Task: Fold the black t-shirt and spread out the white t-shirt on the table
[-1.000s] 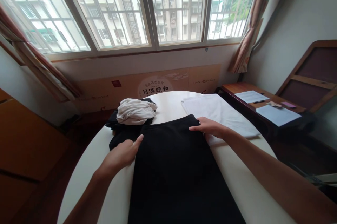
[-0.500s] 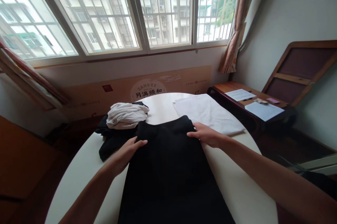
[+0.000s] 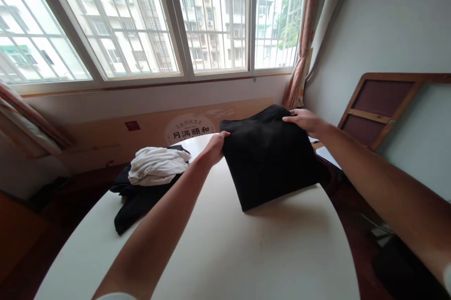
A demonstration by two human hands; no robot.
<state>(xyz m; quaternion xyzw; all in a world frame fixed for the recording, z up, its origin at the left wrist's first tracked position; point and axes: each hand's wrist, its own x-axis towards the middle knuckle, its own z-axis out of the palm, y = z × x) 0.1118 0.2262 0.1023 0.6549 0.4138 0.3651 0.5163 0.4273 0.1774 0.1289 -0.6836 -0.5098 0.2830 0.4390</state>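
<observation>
A plain black garment (image 3: 269, 161), narrower at the top and wider toward its lower edge like a skirt, hangs between my two hands. It is held up over the far right of the white table. My left hand (image 3: 214, 146) is closed on its upper left corner. At the upper right corner, my right hand (image 3: 306, 121) pinches the cloth, thumb in front. The garment's lower edge reaches down near the tabletop; whether it touches cannot be made out. The folded white cloth behind it is hidden from view.
On the round white table (image 3: 211, 253), a crumpled white cloth (image 3: 158, 166) lies over dark clothing (image 3: 132, 213) at the left. Beyond the right edge are papers (image 3: 329, 155) on a low wooden table and a leaning wooden frame (image 3: 378, 107). Windows (image 3: 211, 18) line the back.
Both hands have carried the black garment up, forward and to the right. It lay stretched toward me before; now it hangs over the spot where the folded white cloth showed.
</observation>
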